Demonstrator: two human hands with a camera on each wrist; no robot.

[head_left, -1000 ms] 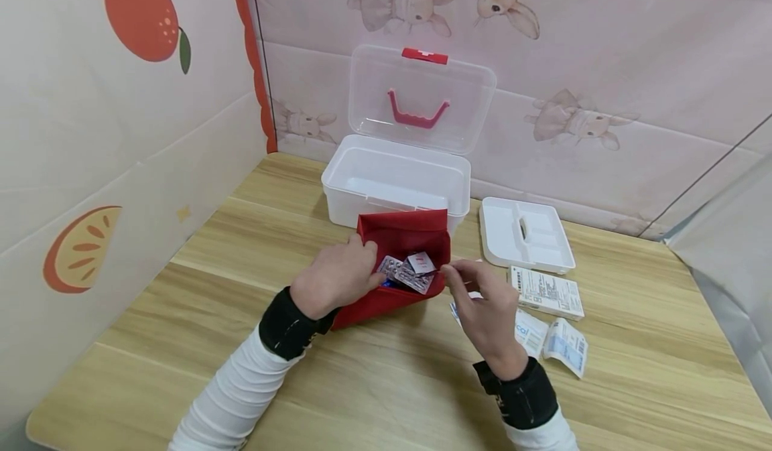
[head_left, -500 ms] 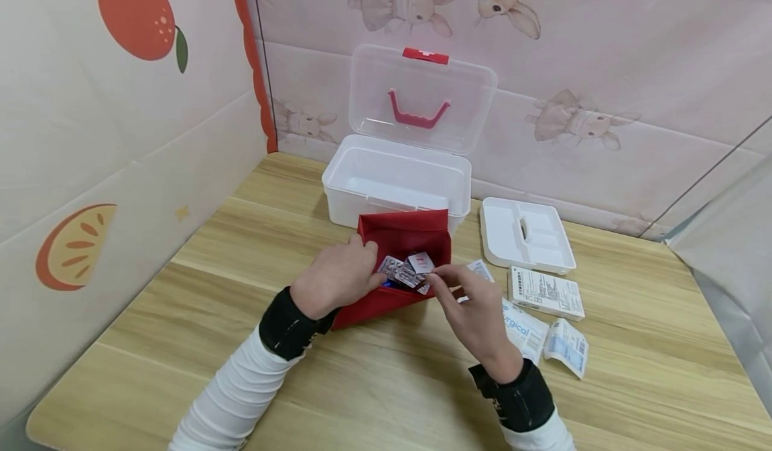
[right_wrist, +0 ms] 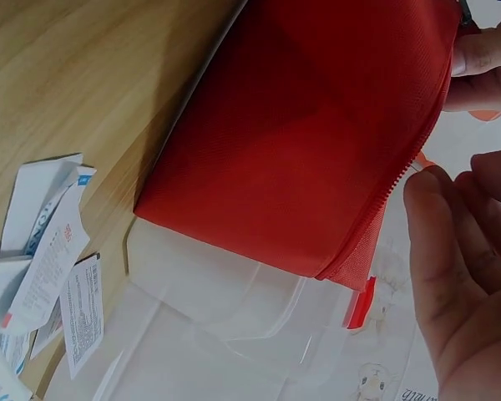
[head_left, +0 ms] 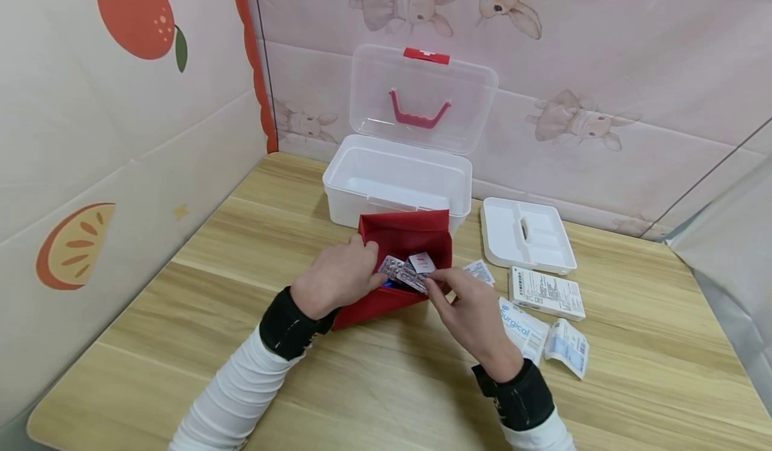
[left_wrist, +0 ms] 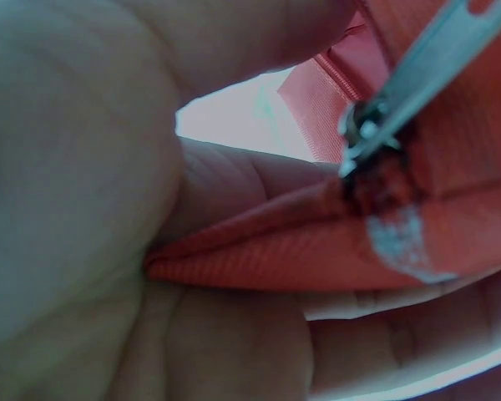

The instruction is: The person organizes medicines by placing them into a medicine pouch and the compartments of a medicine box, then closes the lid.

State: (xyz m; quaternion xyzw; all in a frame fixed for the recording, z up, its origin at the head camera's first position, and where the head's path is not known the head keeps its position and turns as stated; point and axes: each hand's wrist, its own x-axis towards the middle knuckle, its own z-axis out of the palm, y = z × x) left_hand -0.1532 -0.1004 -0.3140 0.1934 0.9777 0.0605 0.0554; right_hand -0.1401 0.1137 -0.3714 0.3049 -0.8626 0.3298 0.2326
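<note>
A red zippered pouch (head_left: 374, 309) stands on the table, its mouth gaping. My left hand (head_left: 332, 280) grips its left side; in the left wrist view the red fabric lies between thumb and fingers, beside a metal zipper pull (left_wrist: 434, 75). Inside the pouch show a silver blister pack (head_left: 391, 266), a small white packet (head_left: 422, 262) with red print and something blue, partly hidden. At the pouch's right rim, my right hand (head_left: 473, 310) pinches the end of another blister pack (head_left: 412, 279) between thumb and forefinger. In the right wrist view the pouch wall hides most of the contents.
Behind the pouch stands a white box (head_left: 395, 169), its clear lid (head_left: 368, 89) raised. To the right lie a white divided tray (head_left: 497, 250), a white printed carton (head_left: 545, 293), a surgical packet (head_left: 525, 327) and small sachets (head_left: 567, 347). Printed cloth walls border the table.
My right hand has moved left from the pouch's rim onto the blister pack, which now lies more tilted. The left hand keeps its grip on the pouch.
</note>
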